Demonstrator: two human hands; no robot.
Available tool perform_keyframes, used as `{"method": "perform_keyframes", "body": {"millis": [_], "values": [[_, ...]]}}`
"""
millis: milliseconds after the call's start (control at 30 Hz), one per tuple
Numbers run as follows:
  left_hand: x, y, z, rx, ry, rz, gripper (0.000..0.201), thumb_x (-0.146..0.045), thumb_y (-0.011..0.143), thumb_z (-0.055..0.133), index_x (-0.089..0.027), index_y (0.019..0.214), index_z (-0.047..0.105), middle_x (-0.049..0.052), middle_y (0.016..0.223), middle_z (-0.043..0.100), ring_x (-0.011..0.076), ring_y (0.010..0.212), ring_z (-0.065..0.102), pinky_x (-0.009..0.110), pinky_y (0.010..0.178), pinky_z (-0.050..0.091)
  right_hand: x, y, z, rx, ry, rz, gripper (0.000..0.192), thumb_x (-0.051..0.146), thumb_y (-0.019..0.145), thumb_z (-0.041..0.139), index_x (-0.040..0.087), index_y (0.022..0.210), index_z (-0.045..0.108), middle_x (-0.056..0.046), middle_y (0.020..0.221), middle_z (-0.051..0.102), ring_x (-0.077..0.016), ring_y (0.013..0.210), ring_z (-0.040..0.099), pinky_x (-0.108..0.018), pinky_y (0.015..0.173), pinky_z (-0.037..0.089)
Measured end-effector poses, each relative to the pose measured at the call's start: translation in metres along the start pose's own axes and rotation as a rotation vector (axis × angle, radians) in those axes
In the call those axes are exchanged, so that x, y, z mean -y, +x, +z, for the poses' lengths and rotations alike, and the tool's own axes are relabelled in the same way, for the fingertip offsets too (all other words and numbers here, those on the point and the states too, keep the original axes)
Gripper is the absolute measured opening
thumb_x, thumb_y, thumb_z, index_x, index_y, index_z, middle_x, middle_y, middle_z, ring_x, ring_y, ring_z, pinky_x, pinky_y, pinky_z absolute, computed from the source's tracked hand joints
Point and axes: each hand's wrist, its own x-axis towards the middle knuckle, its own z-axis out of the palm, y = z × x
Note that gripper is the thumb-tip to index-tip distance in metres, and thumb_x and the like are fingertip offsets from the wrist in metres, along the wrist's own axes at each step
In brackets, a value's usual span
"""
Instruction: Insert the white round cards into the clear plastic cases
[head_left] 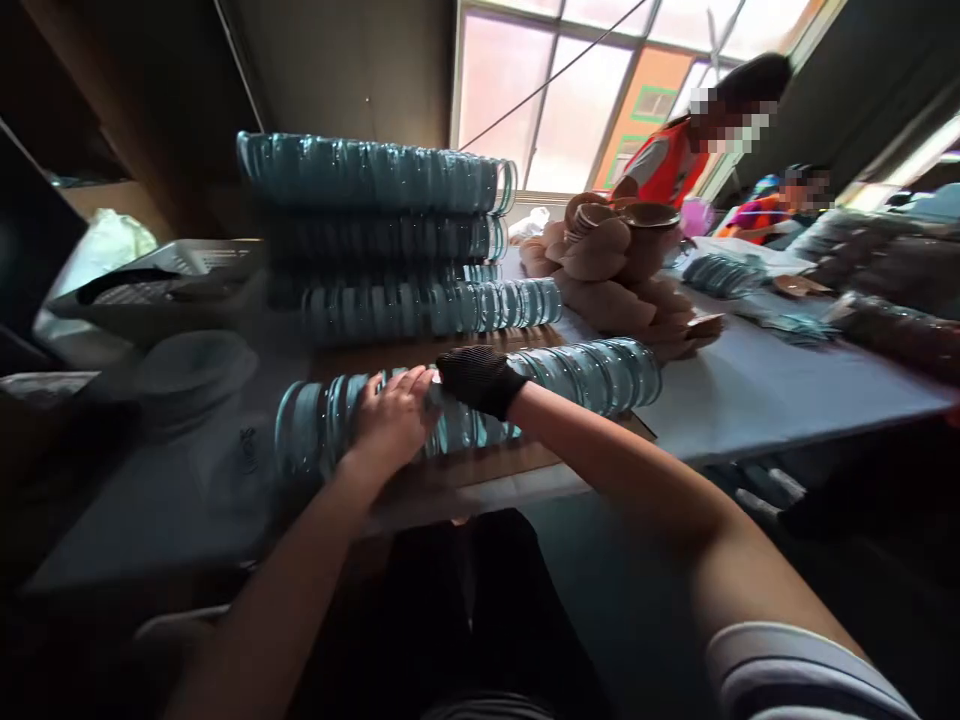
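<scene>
A long row of clear, bluish round plastic pieces, stacked on edge like lids or shallow bowls (592,378), lies sideways on brown cardboard in front of me. My left hand (397,415) is bare and rests over the left-middle of this row, its fingers laid across the rims. Right beside it, my right hand (480,380) wears a dark glove and presses on the top of the row with its fingers bent closed. A tiny white bit shows between the two hands at the fingertips; what it is I cannot make out.
Behind the row, more stacked rows (375,175) lie piled up. Brown bowls (600,250) in wrapping are heaped to the right on the white-covered table (750,390). A white basket (217,257) and round stacked pieces (191,370) stand left. A person in a red vest (667,160) is beyond.
</scene>
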Motion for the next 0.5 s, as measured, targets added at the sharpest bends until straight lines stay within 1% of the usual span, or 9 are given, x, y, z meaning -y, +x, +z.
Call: {"method": "perform_keyframes", "body": {"millis": [100,167,233,300,367,433,500], "values": [[-0.001,0.0,-0.004,0.039,0.032,-0.002,0.052,-0.046,0.097,0.038,-0.02,0.141,0.047,0.008,0.146,0.051,0.027,0.131,0.048,0.054,0.113,0.026,0.01,-0.03,0.027,0.01,0.037,0.009,0.032,0.031,0.099,0.039,0.013,0.105,0.065,-0.01,0.096,0.069,-0.0215,0.09,0.066,-0.033,0.076,0.049],[-0.002,-0.001,-0.006,0.055,0.039,-0.011,0.052,-0.047,0.097,0.039,-0.02,0.142,0.046,0.008,0.147,0.05,0.0266,0.132,0.047,0.053,0.114,0.025,0.02,-0.056,0.047,0.03,0.052,0.03,0.031,0.028,0.097,0.039,0.014,0.103,0.067,-0.012,0.095,0.07,-0.0224,0.088,0.067,-0.031,0.071,0.046],[-0.004,-0.002,-0.008,0.063,0.039,-0.02,0.052,-0.046,0.097,0.039,-0.021,0.142,0.047,0.007,0.147,0.049,0.0259,0.133,0.046,0.052,0.114,0.024,0.03,-0.075,0.069,0.055,0.062,0.036,0.029,0.023,0.095,0.041,0.016,0.103,0.068,-0.013,0.096,0.07,-0.0227,0.09,0.067,-0.03,0.071,0.045],[-0.004,-0.003,-0.008,0.066,0.038,-0.017,0.051,-0.045,0.097,0.039,-0.021,0.142,0.047,0.007,0.147,0.049,0.0256,0.133,0.046,0.051,0.114,0.024,0.037,-0.085,0.089,0.067,0.067,0.037,0.032,0.021,0.095,0.04,0.016,0.108,0.068,-0.015,0.1,0.071,-0.0242,0.095,0.066,-0.031,0.075,0.045],[-0.003,-0.003,-0.008,0.061,0.043,-0.008,0.051,-0.045,0.097,0.039,-0.021,0.142,0.047,0.008,0.148,0.049,0.0257,0.134,0.046,0.051,0.115,0.023,0.041,-0.089,0.104,0.075,0.07,0.038,0.035,0.021,0.095,0.038,0.017,0.113,0.068,-0.016,0.104,0.07,-0.0266,0.1,0.065,-0.034,0.079,0.046],[-0.002,-0.003,-0.008,0.059,0.05,0.005,0.051,-0.045,0.097,0.039,-0.022,0.142,0.046,0.008,0.148,0.048,0.0254,0.134,0.046,0.05,0.115,0.023,0.042,-0.09,0.114,0.086,0.071,0.046,0.038,0.022,0.096,0.036,0.018,0.117,0.067,-0.016,0.107,0.07,-0.0292,0.102,0.064,-0.037,0.08,0.047],[0.0,-0.003,-0.009,0.062,0.056,0.022,0.05,-0.043,0.097,0.038,-0.022,0.142,0.046,0.008,0.149,0.048,0.0246,0.134,0.045,0.049,0.115,0.023,0.043,-0.093,0.118,0.093,0.067,0.045,0.041,0.022,0.098,0.031,0.018,0.118,0.067,-0.016,0.108,0.07,-0.0306,0.103,0.065,-0.038,0.077,0.048]]}}
